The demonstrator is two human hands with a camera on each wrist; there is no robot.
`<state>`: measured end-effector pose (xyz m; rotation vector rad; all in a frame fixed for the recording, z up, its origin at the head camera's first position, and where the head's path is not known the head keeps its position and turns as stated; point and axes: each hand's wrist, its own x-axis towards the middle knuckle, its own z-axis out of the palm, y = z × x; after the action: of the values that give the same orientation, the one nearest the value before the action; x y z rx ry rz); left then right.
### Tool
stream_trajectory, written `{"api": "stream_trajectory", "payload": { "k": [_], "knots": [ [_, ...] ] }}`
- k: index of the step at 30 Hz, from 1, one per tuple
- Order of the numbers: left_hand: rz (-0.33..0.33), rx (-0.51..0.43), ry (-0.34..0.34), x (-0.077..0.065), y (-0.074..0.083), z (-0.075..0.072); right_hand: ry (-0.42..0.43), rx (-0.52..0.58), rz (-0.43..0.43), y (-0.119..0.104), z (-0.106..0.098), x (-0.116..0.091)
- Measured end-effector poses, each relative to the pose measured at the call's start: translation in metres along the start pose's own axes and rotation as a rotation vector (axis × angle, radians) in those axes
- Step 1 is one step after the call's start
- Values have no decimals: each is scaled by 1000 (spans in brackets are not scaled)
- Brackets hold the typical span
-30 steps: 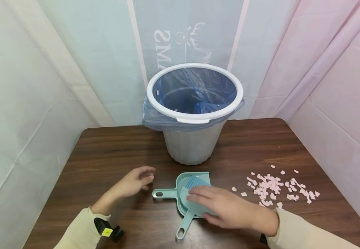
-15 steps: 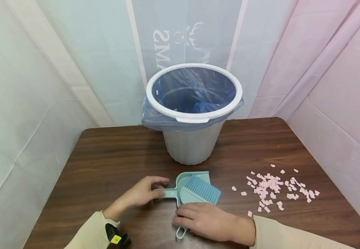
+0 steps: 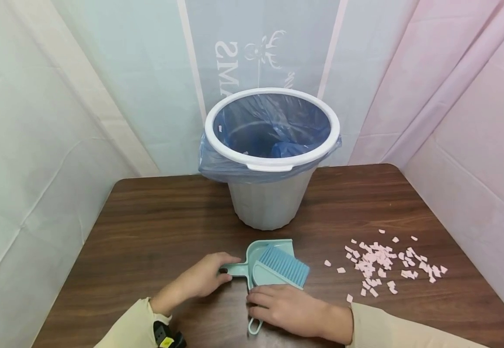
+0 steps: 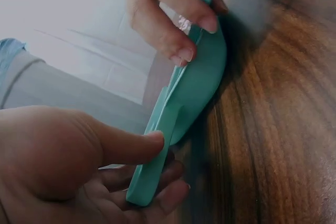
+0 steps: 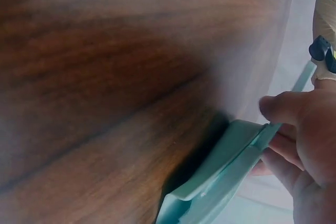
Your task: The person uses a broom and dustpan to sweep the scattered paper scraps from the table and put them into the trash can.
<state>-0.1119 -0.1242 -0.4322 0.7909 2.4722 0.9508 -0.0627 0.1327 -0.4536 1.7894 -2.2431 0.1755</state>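
In the head view a mint-green dustpan [image 3: 255, 250] lies on the dark wood table, its handle pointing left. A matching hand brush [image 3: 274, 274] with blue-green bristles rests in the pan, its looped handle slanting toward the near edge. My left hand [image 3: 204, 277] pinches the dustpan's handle [image 4: 158, 153], thumb on one side and fingers on the other, as the left wrist view shows. My right hand [image 3: 288, 310] holds the brush's handle where it leaves the head; in the right wrist view the handle runs between thumb [image 5: 283, 107] and fingers.
A pale bin [image 3: 268, 205] lined with a blue bag [image 3: 217, 164] stands behind the dustpan. Many pink paper scraps [image 3: 377, 258] lie scattered on the table [image 3: 160, 217] at right. Light cloth walls [image 3: 38, 145] enclose the left, back and right.
My left hand has moved right onto the dustpan's handle and taken hold of it. My right hand has come down from the brush's head to its handle, uncovering the bristles.
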Motion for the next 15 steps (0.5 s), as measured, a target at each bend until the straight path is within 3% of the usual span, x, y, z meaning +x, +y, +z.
{"api": "stream_trajectory", "payload": {
  "k": [9,15],
  "knots": [
    [61,178,36,-2,8,10,104,52,42,-2,-3,-5],
    [63,204,76,0,10,15,197,117,73,1,-7,-5]
  ]
}}
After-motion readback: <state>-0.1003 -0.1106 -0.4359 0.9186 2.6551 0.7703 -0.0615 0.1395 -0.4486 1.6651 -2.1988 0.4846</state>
